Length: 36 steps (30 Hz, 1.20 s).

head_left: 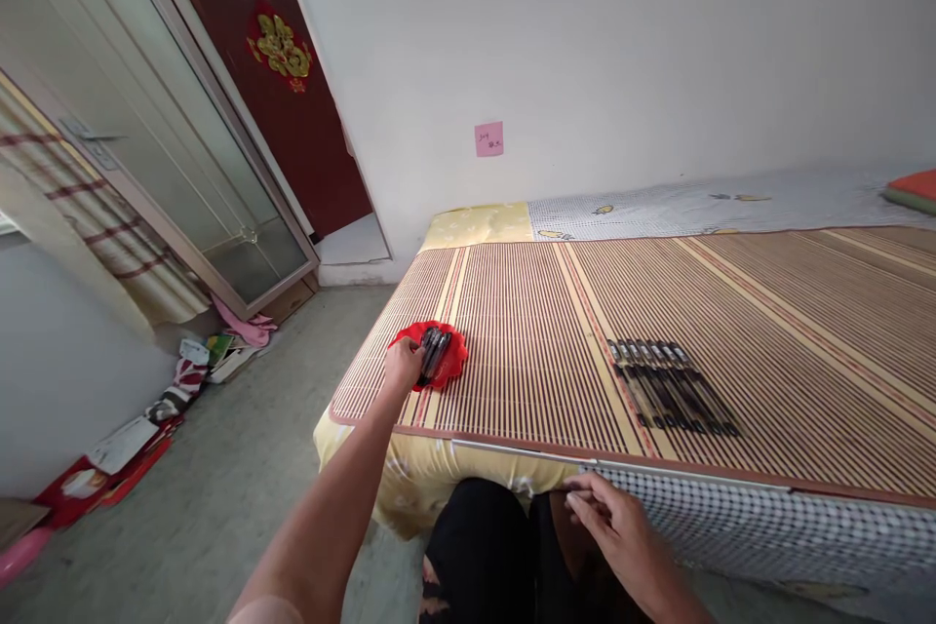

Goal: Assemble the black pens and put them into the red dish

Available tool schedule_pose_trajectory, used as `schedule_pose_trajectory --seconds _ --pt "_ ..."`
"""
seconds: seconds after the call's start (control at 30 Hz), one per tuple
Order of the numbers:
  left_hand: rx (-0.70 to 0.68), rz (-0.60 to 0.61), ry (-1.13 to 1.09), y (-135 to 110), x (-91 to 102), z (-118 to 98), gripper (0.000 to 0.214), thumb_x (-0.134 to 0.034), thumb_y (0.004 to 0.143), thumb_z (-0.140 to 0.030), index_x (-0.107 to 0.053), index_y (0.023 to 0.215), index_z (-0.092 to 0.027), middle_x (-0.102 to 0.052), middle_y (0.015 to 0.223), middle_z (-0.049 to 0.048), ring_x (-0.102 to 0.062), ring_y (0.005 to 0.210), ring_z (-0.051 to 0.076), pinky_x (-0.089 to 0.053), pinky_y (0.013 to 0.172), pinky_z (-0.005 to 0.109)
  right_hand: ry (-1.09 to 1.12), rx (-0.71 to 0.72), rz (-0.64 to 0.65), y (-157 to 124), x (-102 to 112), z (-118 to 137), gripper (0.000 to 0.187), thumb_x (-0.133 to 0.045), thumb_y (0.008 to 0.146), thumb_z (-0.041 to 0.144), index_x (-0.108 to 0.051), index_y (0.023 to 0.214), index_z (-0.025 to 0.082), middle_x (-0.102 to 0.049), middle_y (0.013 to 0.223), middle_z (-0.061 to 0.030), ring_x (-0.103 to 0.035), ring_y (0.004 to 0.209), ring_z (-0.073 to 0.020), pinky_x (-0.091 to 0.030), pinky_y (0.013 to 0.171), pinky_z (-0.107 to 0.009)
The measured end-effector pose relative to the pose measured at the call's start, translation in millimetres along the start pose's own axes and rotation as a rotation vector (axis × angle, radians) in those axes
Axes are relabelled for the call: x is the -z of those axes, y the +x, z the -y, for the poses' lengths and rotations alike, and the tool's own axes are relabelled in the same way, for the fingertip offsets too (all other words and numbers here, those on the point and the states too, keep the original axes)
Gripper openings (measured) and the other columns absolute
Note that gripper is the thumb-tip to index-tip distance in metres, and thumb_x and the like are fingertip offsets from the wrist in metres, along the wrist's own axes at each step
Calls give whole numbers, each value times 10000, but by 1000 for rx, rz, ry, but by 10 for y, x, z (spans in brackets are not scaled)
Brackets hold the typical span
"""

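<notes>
My left hand reaches out to a red cloth near the bed's left corner, with its fingers closed round a bundle of dark pens that lies on the cloth. My right hand rests at the bed's front edge, fingers together and pressed flat on the checked sheet by my knee, with nothing visible in it. A row of several dark pens lies side by side on the striped bamboo mat, to the right of the cloth.
The mat covers a low bed set against a white wall with a pink sticky note. A glass door, a dark red door and floor clutter stand at the left. A red cushion lies far right.
</notes>
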<state>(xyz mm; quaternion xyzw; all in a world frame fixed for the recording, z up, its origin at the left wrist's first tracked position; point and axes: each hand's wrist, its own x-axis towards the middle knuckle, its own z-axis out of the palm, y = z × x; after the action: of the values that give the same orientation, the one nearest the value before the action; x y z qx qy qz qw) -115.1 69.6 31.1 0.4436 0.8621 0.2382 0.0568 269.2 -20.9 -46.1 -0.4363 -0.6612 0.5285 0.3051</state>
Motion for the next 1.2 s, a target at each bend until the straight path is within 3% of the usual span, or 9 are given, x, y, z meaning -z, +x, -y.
schedule_pose_trajectory --seconds 0.13,0.23,0.37,0.53,0.63,0.8,0.93,1.2 --pt "-21 -56 -50 9 82 -34 171 -672 931 -310 -682 871 -151 -712 837 45 -680 834 207 -527 826 366 -4 9 13 9 -2 -34 328 -562 924 492 -710 1002 210 -782 929 -105 -757 862 -275 -630 802 -403" --pt "-79 -130 -132 -185 171 -89 154 -605 924 -290 -677 873 -165 -728 874 93 -678 867 246 -491 810 341 -23 22 -9 -28 18 -7 297 -552 940 456 -706 996 208 -779 906 -90 -761 852 -266 -622 791 -386" --pt "-202 -163 -295 -954 29 -132 275 -451 982 -418 -626 914 -218 -709 914 80 -656 875 256 -473 817 347 -92 95 -105 -26 92 56 244 -512 986 378 -698 974 221 -770 880 -64 -751 839 -246 -597 758 -349" --pt "-269 113 -535 -2174 -550 -5 321 -500 961 -509 -624 805 -257 -664 694 22 -628 634 220 -475 648 310 -569 251 -403 186 421 10 292 -411 1013 234 -699 1054 206 -739 1004 -100 -702 969 -242 -569 865 -359" --pt "-259 240 -595 -2539 -800 41 412 -536 937 -578 -627 710 -247 -631 629 17 -598 584 212 -458 599 295 -752 196 -493 359 672 -15 341 -413 986 186 -694 1179 165 -689 1086 -155 -639 1047 -290 -523 939 -430" --pt "-206 307 -635 -2543 -888 49 442 -568 912 -623 -635 708 -237 -635 657 19 -590 622 213 -451 644 293 -964 38 -575 621 856 17 322 -486 963 174 -732 1169 152 -654 1092 -198 -571 1019 -338 -459 877 -467" --pt "-226 296 -622 -2505 -907 81 434 -558 921 -614 -627 711 -241 -627 654 15 -585 617 212 -448 648 297 -1044 -21 -565 704 796 31 259 -538 943 164 -759 1078 165 -658 1041 -192 -567 1002 -337 -435 827 -441" --pt "-229 302 -639 -2514 -907 66 407 -581 921 -588 -625 710 -243 -640 672 24 -598 644 226 -456 669 305 -1096 -68 -499 724 699 137 319 -515 999 207 -693 1260 164 -675 1137 -161 -613 1043 -294 -442 883 -386"
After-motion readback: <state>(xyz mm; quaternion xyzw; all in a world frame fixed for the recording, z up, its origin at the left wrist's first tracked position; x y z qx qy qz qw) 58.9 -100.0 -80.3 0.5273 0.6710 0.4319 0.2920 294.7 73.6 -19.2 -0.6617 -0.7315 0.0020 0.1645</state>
